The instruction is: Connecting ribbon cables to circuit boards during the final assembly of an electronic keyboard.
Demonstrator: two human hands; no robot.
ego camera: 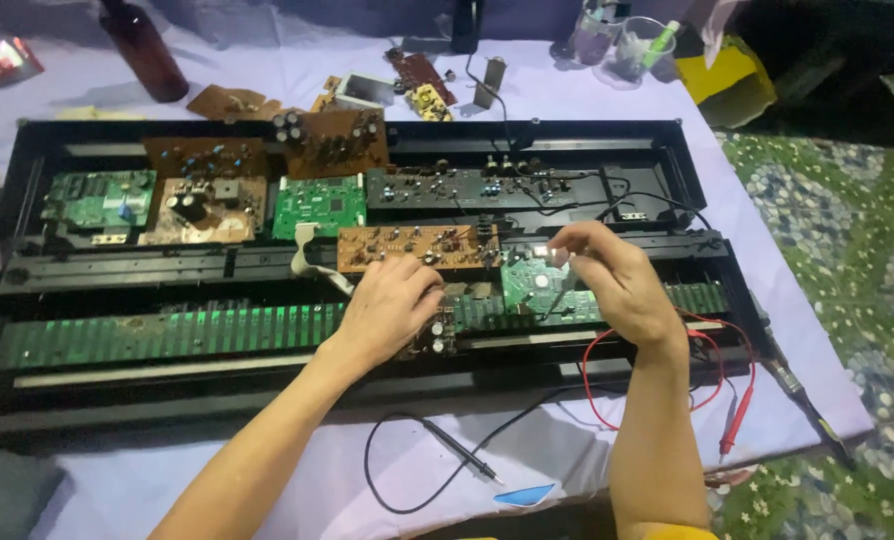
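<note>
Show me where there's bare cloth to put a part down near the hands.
Bare cloth lies in front of the open chassis, left of the black probe. Another strip runs behind it, between the brown bottle and loose boards. Around the left hand and right hand it is crowded with boards and red wire.

A table under a lilac cloth [567, 100] carries a long black chassis [27, 400] across the frame's middle. A brown bottle [145, 50] stands upper left, loose boards [422, 85] top centre, cups [627, 45] upper right, probes [462, 455] at bottom.
</note>
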